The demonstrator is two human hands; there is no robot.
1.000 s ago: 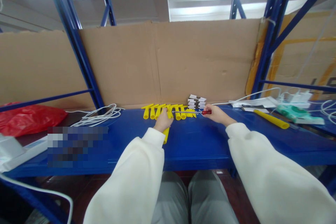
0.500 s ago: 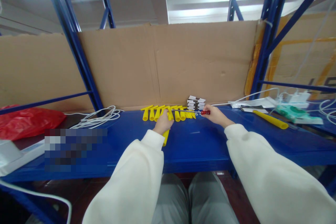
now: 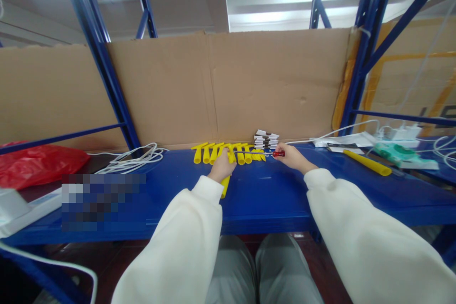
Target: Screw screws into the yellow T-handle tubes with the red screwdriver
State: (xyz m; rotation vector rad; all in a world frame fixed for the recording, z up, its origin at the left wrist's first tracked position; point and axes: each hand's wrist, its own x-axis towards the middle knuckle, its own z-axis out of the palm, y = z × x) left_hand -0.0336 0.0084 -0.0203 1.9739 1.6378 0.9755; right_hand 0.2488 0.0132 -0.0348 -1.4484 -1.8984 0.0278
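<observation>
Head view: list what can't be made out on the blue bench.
All in the head view:
- Middle of the held yellow piece: covered by the left hand.
- Screwdriver tip: too small to tell what it touches.
- Part of the screwdriver's handle: covered by the right hand.
- Whatever lies under the pixelated patch.
- Red plastic: cut off by the left edge.

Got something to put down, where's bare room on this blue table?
Bare patches: the blue table between the held yellow piece and the right sleeve, and between the coiled white cable and the left sleeve. It's crowded along the cardboard, with the yellow row and white stack, and far right around the yellow tube and green packet.
</observation>
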